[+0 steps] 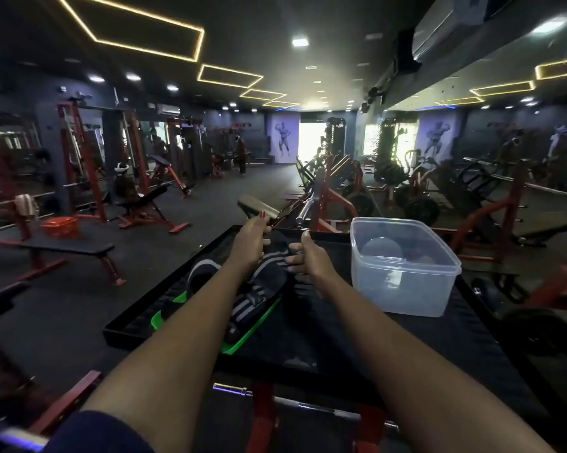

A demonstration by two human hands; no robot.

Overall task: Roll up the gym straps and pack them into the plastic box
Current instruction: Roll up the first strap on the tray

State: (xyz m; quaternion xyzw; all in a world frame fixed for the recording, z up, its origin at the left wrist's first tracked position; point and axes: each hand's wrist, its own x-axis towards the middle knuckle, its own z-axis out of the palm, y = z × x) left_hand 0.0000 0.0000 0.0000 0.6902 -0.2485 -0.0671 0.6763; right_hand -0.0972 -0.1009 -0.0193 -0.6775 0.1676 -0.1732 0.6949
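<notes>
**Gym straps [259,291] held at their far end, left of the plastic box [406,297]**

Left of the box and a little apart from it, the gym straps lie in a loose striped heap on a green tray [234,346]. My left hand [251,245] curls round the heap's far end with the thumb on top. My right hand [308,261], between that hand and the box, has its fingers curled onto the same dark webbing, thumb raised. It is too dark there to tell which strap each hand pinches.

Tangling looks to me like the main risk. If I lift one strap while the others lie across it, the whole heap may drag along and slide off the tray, away from the box. A roll started slack or crooked would likely cone out and spring open before it goes in. My right wrist is also close to the box's left wall, so a wide sweep could shove the light, open box.

The heap's long axis runs from near me outward, its far end leaning toward the box, and the stripes follow that line.
</notes>
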